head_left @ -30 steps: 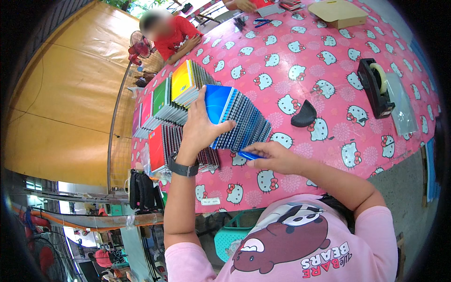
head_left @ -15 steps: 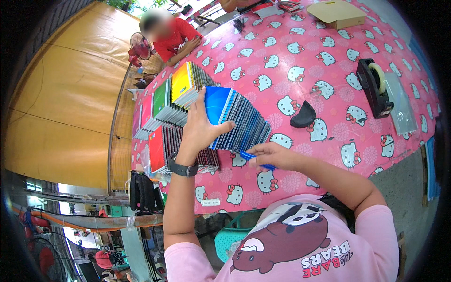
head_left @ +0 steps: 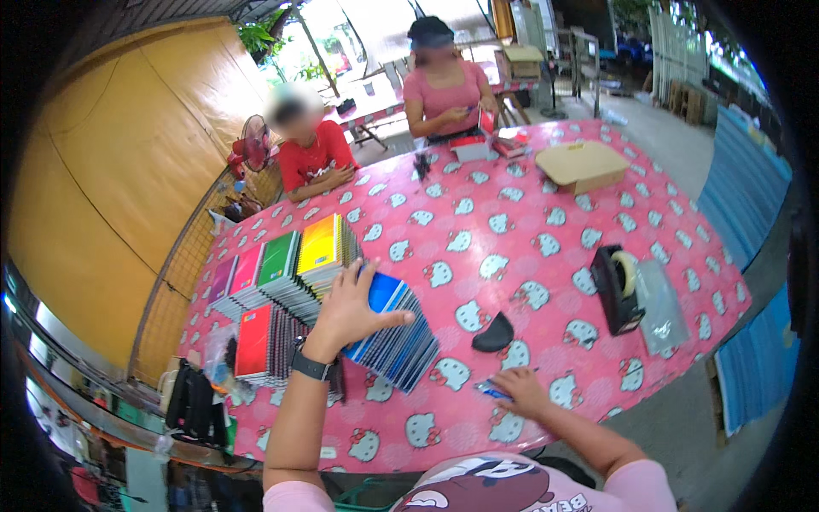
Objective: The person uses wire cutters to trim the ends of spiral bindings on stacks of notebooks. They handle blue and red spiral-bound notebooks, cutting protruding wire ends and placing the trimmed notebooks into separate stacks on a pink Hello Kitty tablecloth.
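My left hand (head_left: 345, 311) rests with spread fingers against the left side of a tall, leaning stack of blue spiral notebooks (head_left: 399, 341). Its thumb reaches over the top cover. Low over the pink table, right of that stack, my right hand (head_left: 522, 392) is closed around a blue pen (head_left: 493, 390). Beside the blue stack stand other piles of spiral notebooks: yellow (head_left: 322, 247), green (head_left: 278, 260), pink (head_left: 247, 271), purple (head_left: 222, 282) and red (head_left: 256, 346).
A black half-round piece (head_left: 493, 334) lies near my right hand. Farther right are a black tape dispenser (head_left: 616, 294) and clear plastic sheets (head_left: 661, 311). A tan box (head_left: 583, 166) sits toward the back. Two people, in red (head_left: 316, 158) and pink (head_left: 444, 98), are across the table.
My right hand has moved right, away from the blue notebooks, with the pen still in it. My left hand stays at the stack. The view has tilted up, showing the second person.
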Demonstrator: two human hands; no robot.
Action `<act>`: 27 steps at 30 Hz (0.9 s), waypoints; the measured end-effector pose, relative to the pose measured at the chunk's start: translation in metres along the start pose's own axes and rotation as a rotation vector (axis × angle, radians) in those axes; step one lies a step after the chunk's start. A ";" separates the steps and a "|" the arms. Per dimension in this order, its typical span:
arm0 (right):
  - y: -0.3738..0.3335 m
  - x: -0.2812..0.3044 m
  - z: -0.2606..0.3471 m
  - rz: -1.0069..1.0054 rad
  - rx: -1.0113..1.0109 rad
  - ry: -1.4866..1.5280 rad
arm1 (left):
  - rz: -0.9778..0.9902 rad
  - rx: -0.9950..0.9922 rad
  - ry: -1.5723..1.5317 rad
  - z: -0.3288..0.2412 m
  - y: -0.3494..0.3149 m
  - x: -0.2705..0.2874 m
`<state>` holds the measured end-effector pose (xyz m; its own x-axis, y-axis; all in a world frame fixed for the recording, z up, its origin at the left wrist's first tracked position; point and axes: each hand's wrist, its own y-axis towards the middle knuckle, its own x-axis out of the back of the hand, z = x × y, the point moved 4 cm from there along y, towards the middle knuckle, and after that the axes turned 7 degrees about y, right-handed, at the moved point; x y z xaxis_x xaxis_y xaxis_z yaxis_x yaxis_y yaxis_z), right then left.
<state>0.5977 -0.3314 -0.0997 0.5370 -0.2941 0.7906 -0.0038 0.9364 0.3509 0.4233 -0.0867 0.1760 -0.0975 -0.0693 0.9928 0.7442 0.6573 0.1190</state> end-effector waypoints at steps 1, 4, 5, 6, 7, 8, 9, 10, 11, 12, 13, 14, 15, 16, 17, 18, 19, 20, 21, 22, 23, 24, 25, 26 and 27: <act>-0.003 0.006 0.000 0.006 -0.023 -0.026 | 0.034 -0.005 -0.012 -0.008 -0.003 -0.002; 0.001 0.003 0.010 0.018 -0.071 -0.075 | 0.013 0.049 0.072 -0.011 -0.001 -0.007; 0.000 0.003 0.009 0.015 -0.070 -0.079 | -0.008 0.051 0.065 -0.012 -0.002 -0.008; 0.001 0.003 0.011 0.005 -0.064 -0.074 | -0.040 0.029 0.062 -0.012 -0.004 -0.007; 0.000 0.004 0.011 -0.008 -0.051 -0.079 | -0.072 0.008 0.058 -0.012 -0.006 -0.007; 0.000 0.007 0.009 -0.016 -0.046 -0.088 | -0.104 -0.013 0.054 -0.014 -0.007 -0.007; -0.001 0.006 0.011 -0.016 -0.040 -0.087 | -0.135 -0.021 0.047 -0.013 -0.011 -0.009; -0.001 0.005 0.012 -0.015 -0.034 -0.086 | -0.123 -0.016 0.050 -0.012 -0.012 -0.011; 0.000 0.005 0.012 -0.027 -0.028 -0.078 | -0.111 -0.012 0.053 -0.012 -0.011 -0.011; 0.000 0.004 0.011 -0.037 -0.022 -0.073 | -0.100 -0.009 0.053 -0.012 -0.011 -0.011; 0.001 0.003 0.010 -0.047 -0.016 -0.068 | -0.125 -0.015 0.093 -0.013 -0.011 -0.013; 0.001 0.003 0.009 -0.044 -0.018 -0.061 | -0.123 -0.010 0.091 -0.013 -0.010 -0.015; 0.001 0.001 0.010 -0.041 -0.020 -0.049 | -0.116 -0.005 0.092 -0.013 -0.010 -0.015; -0.001 0.001 0.011 -0.038 -0.022 -0.038 | -0.110 0.001 0.093 -0.013 -0.010 -0.014; -0.002 0.002 0.009 -0.028 -0.020 -0.044 | -0.045 0.022 0.078 -0.011 -0.009 -0.013; 0.002 0.005 0.009 -0.023 -0.017 -0.048 | -0.067 0.033 0.053 -0.010 -0.009 -0.011; 0.004 0.005 0.010 -0.018 -0.013 -0.051 | -0.090 0.045 0.028 -0.009 -0.009 -0.011; 0.002 0.005 0.011 -0.008 -0.024 -0.046 | -0.113 0.058 0.003 -0.008 -0.010 -0.011; 0.003 0.005 0.009 -0.006 -0.024 -0.042 | -0.082 0.064 -0.027 -0.006 -0.007 -0.011; 0.003 0.005 0.008 -0.004 -0.024 -0.039 | -0.049 0.069 -0.032 -0.005 -0.006 -0.011; 0.002 0.004 0.008 0.000 -0.021 -0.037 | -0.016 0.073 -0.038 -0.005 -0.007 -0.010; 0.002 0.003 0.006 -0.002 -0.018 -0.037 | 0.012 0.074 -0.042 -0.005 -0.003 -0.006; -0.001 0.002 0.006 0.000 -0.021 -0.037 | 0.056 0.062 0.003 -0.008 -0.002 0.001; 0.000 0.000 0.006 -0.006 -0.020 -0.042 | 0.051 0.036 0.010 -0.008 0.003 0.006; 0.001 0.000 0.006 -0.005 -0.015 -0.051 | 0.045 0.016 0.012 -0.007 0.006 0.009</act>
<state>0.5927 -0.3312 -0.0968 0.4933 -0.3080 0.8135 0.0114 0.9375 0.3479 0.4313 -0.0887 0.1857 -0.0558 -0.0482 0.9973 0.7371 0.6718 0.0737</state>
